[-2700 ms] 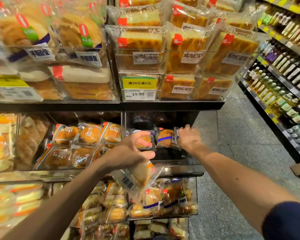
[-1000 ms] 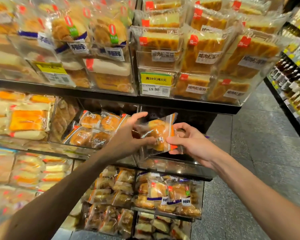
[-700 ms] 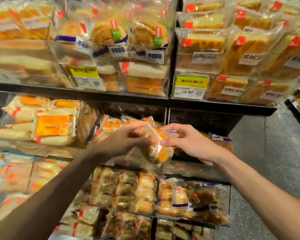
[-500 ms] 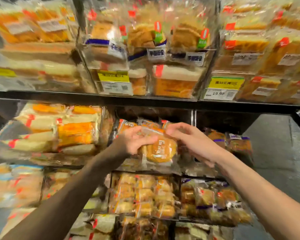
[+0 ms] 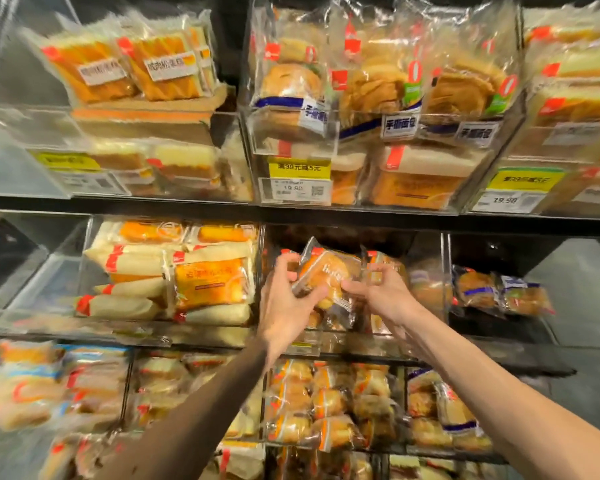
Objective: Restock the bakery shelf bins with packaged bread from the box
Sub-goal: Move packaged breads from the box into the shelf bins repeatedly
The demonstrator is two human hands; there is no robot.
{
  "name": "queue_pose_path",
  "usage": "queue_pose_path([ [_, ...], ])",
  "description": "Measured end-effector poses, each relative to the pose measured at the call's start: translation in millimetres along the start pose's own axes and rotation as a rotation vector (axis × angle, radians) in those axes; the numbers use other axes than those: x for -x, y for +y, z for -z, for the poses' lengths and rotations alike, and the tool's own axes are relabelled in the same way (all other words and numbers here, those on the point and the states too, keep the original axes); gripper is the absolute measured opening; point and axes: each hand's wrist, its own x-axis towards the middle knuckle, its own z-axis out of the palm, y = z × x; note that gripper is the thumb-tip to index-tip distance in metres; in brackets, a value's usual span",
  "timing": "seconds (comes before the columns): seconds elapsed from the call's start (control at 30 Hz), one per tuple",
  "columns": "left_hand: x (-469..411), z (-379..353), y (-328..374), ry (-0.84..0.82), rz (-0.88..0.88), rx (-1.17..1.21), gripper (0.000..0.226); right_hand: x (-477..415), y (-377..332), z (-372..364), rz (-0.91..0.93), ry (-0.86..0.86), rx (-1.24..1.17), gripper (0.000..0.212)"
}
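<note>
The big black shelf (image 5: 187,204) holds rows of clear bins (image 5: 11,161) full of wrapped bread. In front of the middle bin (image 5: 361,344), two hands hold one small bagged bun (image 5: 329,271), and it is tilted. The left hand (image 5: 284,306) curls its fingers round the bun's left side. The right hand (image 5: 381,292) pinches its right side.

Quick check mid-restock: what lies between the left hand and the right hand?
In the head view, one clear-wrapped bun lies between the left hand and the right hand; both grip its wrapper.
</note>
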Motion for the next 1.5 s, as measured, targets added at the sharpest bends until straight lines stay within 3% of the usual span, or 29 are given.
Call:
queue_pose_path([
  [0.1,-9,2,-1,-0.076,-0.063,-0.308,0.064,-20,-10,-16,0.066,0.039,0.067,0.061],
  [0.3,-28,-10,12,0.045,-0.054,-0.749,0.067,-57,-24,-46,0.208,0.047,0.271,0.027],
  [0.43,-38,-16,19,0.015,-0.022,-1.094,0.072,-66,-23,-51,0.253,-0.024,0.431,0.039],
  [0.6,-47,-23,19,-0.045,0.006,-1.275,0.059,-70,-16,-51,0.246,-0.066,0.433,0.046],
  [0.77,-52,-18,22,-0.138,0.028,-1.203,0.061,-66,-20,-43,0.227,-0.156,0.445,0.057],
  [0.83,-51,-12,29,-0.147,0.017,-1.118,0.052,-62,-21,-36,0.238,-0.177,0.48,0.057],
  [1.0,-28,17,42,-0.081,-0.116,-0.834,0.034,-24,-41,-13,0.373,-0.174,0.69,0.038],
  [1.1,5,52,47,-0.042,-0.293,-0.694,0.013,26,-59,-9,0.489,-0.246,0.727,0.024],
  [1.17,35,86,50,-0.009,-0.359,-0.604,0.011,65,-69,-18,0.603,-0.318,0.74,0.019],
  [1.3,101,173,41,0.058,-0.238,-0.576,0.005,134,-83,-78,0.847,-0.506,0.779,0.025],
  [1.5,242,347,-23,0.266,-0.006,-0.635,0.032,236,-75,-259,1.23,-0.806,0.809,0.045],
])
